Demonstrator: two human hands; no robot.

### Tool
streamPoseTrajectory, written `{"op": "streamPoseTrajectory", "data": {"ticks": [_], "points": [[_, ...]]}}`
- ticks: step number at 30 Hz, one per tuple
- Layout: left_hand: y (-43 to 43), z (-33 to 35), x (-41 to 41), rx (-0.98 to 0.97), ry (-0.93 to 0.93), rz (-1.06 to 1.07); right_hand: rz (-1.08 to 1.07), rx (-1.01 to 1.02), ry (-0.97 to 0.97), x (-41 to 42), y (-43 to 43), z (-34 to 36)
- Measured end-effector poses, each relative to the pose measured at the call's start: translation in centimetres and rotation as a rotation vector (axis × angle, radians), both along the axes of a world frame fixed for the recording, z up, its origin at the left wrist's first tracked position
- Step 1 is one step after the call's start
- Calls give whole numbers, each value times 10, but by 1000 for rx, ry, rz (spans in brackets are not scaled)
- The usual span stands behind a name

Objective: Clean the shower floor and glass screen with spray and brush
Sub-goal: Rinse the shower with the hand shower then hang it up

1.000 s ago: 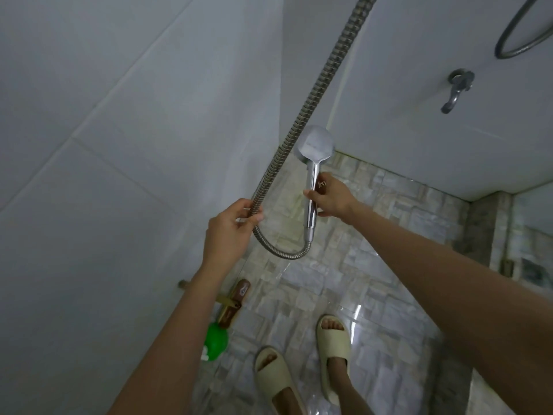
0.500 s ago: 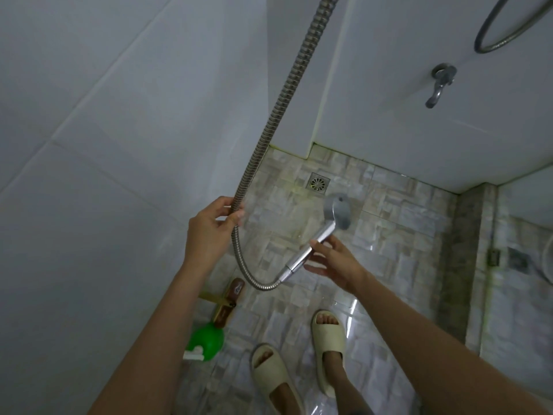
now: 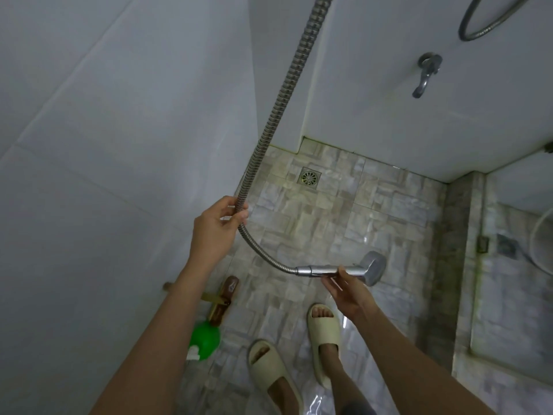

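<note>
- Showerhead (image 3: 372, 268) in chrome, handheld, with a thick flat-faced head and a smooth tubular handle, lies level at four o'clock of the view, above the floor, its head towards three o'clock.
- The right hand (image 3: 347, 290) pinches the showerhead handle: thumb against the tube, fingers beneath it and nearly straight.
- A ribbed, flexible steel hose (image 3: 281, 94) drops from twelve o'clock, curves and joins the handle's end.
- The left hand (image 3: 217, 227) has fingers and thumb curled round the hose just above the curve.
- The shower floor (image 3: 329, 211) is grey-beige stone-pattern tile, glossy, with a bright sheen near the feet.
- A square metal drain (image 3: 310, 177) sits at one o'clock, near the wall corner.
- At seven o'clock, by the white tiled wall (image 3: 89, 145), stands a round green plastic spray bottle (image 3: 205, 339); a brown wooden-handled brush (image 3: 223, 301) lies just beyond it.
- A reflective glass screen (image 3: 508, 280) fills the three o'clock edge.
- Cream foam slippers (image 3: 270, 372) stand at six o'clock.
</note>
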State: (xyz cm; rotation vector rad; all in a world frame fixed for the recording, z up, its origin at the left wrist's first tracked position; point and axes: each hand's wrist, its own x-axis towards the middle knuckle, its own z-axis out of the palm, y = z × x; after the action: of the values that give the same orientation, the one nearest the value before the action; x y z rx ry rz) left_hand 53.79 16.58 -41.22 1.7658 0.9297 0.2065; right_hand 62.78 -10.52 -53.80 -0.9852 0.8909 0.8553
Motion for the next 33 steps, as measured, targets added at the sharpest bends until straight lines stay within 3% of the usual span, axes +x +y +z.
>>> {"op": "streamPoseTrajectory", "data": {"ticks": [15,25,33], "points": [[8,-10,18,6,42,1,-45,71,-78,29,11,-2],[23,-9,30,-46,25,94,425,-1,-178,44,57,12],[32,-13,38,12,21,187,729,-87,-445,105,130,34]]}}
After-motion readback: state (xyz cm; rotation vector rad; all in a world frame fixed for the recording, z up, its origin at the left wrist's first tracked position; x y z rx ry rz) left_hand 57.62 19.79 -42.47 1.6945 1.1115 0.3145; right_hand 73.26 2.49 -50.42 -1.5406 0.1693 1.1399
